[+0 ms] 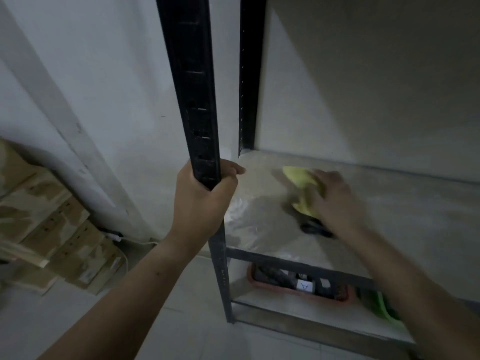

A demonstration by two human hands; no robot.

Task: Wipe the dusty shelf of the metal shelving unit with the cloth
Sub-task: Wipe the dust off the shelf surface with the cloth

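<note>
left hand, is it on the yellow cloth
No, the left hand grips the black upright post, while the right hand presses the yellow cloth on the shelf.

you can reach across the shelf [410, 203] freely right of the front post [197, 100], while the rear post [250, 74] blocks its back left corner and a small dark object [315, 229] lies near the front.

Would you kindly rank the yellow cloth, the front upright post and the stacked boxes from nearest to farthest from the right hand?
1. yellow cloth, under the right hand.
2. front upright post, to its left.
3. stacked boxes, far left.
</note>
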